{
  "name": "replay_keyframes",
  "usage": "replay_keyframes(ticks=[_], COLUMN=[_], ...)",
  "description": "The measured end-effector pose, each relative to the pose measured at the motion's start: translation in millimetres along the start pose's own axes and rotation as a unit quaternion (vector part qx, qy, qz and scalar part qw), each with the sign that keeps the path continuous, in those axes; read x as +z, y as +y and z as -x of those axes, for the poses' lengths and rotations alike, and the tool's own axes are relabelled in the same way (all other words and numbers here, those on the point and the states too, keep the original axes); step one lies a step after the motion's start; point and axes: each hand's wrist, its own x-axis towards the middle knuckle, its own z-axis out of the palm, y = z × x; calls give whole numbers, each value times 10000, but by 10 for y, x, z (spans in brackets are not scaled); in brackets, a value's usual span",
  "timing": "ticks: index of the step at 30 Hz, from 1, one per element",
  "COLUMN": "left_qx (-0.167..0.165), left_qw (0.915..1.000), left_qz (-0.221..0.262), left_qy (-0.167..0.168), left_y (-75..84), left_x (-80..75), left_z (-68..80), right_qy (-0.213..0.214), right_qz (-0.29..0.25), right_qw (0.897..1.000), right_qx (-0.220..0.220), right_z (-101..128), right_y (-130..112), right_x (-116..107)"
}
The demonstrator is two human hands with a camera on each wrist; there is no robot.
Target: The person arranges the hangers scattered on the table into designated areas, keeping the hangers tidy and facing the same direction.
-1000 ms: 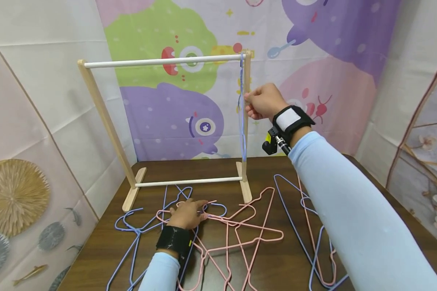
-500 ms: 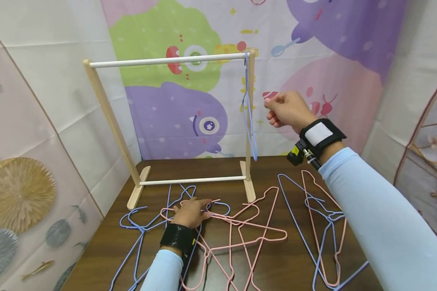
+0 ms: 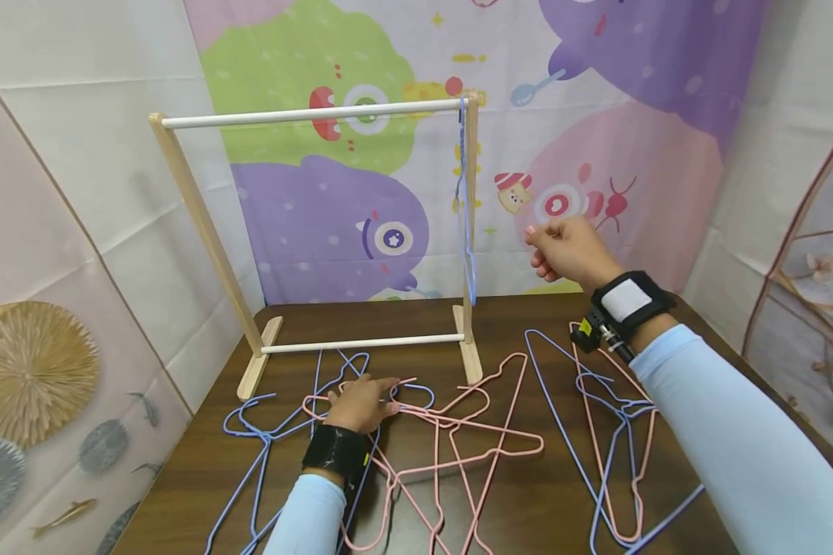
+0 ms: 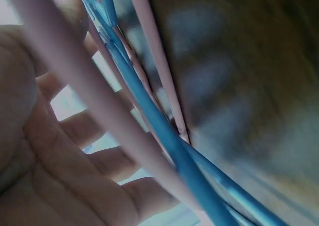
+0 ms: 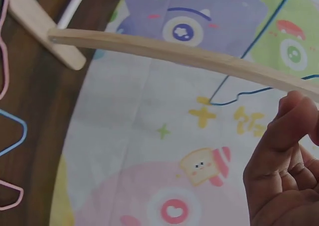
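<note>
My left hand (image 3: 357, 405) rests over the tangle of hangers on the table, its fingers spread beside the wires. Around it lie pink hangers (image 3: 436, 462) and blue hangers (image 3: 267, 438). The left wrist view shows the palm (image 4: 55, 176) and lightly bent fingers behind pink and blue wires. My right hand (image 3: 572, 250) is in the air to the right of the rack, loosely curled and holding nothing. A blue hanger (image 3: 468, 247) hangs from the right end of the rack's white top bar (image 3: 305, 116), beside the wooden post (image 5: 149, 47).
Another group, with a blue hanger (image 3: 544, 389) and a pink hanger (image 3: 588, 408), lies at the right below my right forearm. The rack's wooden feet (image 3: 470, 358) stand on the dark table (image 3: 180, 470). A cartoon cloth (image 3: 514, 270) hangs behind.
My right hand has moved away from the hanging blue hanger, rightward and then down. The hanger has swung slightly. The left hand stays on the tangle.
</note>
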Motion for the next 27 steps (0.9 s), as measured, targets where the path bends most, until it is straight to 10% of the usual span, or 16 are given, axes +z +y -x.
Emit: replay_keyframes(ticks=[16, 27], left_qx=[-59, 5], left_qw=[9999, 10000], left_qz=[-34, -2], left_qy=[-84, -75], left_y=[-1, 31], left_x=[-11, -5], left_z=[-1, 0], right_qy=[-642, -1488], right_qz=[1032, 1586], right_qw=[9925, 9759], right_qx=[93, -188], right_z=[425, 622], right_y=[826, 1181], right_x=[50, 559])
